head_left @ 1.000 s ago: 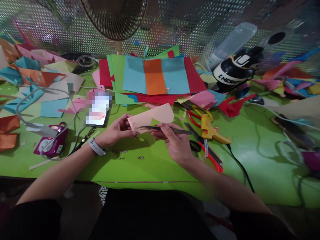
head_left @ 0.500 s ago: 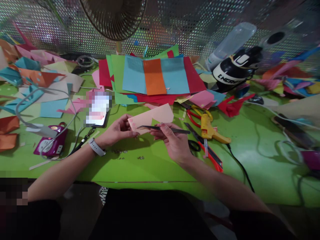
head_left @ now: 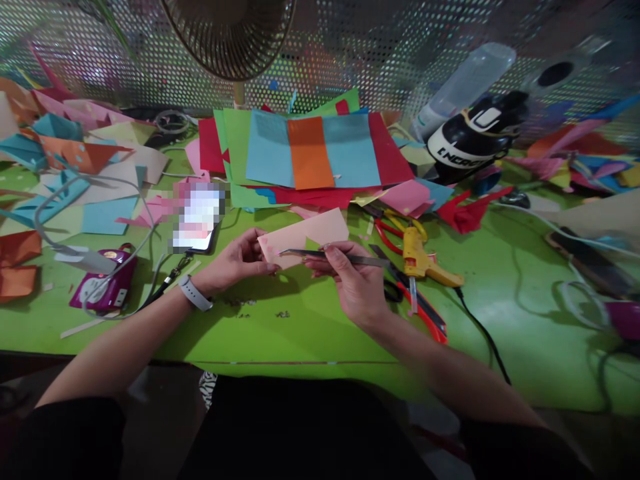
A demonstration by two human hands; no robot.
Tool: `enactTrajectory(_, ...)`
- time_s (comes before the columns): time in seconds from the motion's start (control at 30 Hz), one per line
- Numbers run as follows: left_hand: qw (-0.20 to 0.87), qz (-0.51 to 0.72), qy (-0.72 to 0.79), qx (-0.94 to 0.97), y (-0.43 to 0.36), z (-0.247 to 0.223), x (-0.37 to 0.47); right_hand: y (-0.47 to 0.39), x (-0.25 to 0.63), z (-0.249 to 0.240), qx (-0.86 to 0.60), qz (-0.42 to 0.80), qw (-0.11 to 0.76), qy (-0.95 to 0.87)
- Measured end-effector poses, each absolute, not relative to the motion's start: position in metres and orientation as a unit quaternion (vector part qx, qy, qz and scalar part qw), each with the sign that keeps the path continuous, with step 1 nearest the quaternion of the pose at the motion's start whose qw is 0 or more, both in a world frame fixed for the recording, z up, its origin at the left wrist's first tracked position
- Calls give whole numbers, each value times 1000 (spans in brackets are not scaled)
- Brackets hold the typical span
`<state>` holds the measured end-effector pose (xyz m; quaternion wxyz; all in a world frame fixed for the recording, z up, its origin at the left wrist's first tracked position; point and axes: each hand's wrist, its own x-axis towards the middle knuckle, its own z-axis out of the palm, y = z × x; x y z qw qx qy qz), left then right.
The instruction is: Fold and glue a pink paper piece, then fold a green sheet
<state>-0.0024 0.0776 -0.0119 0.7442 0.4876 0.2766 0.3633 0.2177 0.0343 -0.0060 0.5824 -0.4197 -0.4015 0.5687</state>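
A pale pink paper piece [head_left: 320,230] is pinched at its left end by my left hand [head_left: 243,260], which wears a light wristband [head_left: 195,293]. Small darker pink bits show near that end of the paper. My right hand [head_left: 353,277] grips dark tweezers [head_left: 345,257], their tips pointing left over the paper. Something small and pink shows at the tips. Below the hands, small dark bits [head_left: 283,314] lie on the green table [head_left: 240,343].
Right of my hands lie a yellow glue gun [head_left: 417,257], a red cutter [head_left: 430,320] and pliers [head_left: 387,233]. A phone [head_left: 200,217] lies left. Behind are stacked coloured papers [head_left: 350,150], a fan [head_left: 230,33] and a black bottle [head_left: 470,137]. Folded papers flank both sides.
My right hand and the tweezers have shifted slightly right, and the tips have moved a little away from the paper's left end. My left hand still holds the paper.
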Motion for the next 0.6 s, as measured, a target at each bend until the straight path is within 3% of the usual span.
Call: enactTrajectory(0.6, 756, 351, 259, 488, 77, -7, -1, 34, 218, -7, -422, 564, 558, -437)
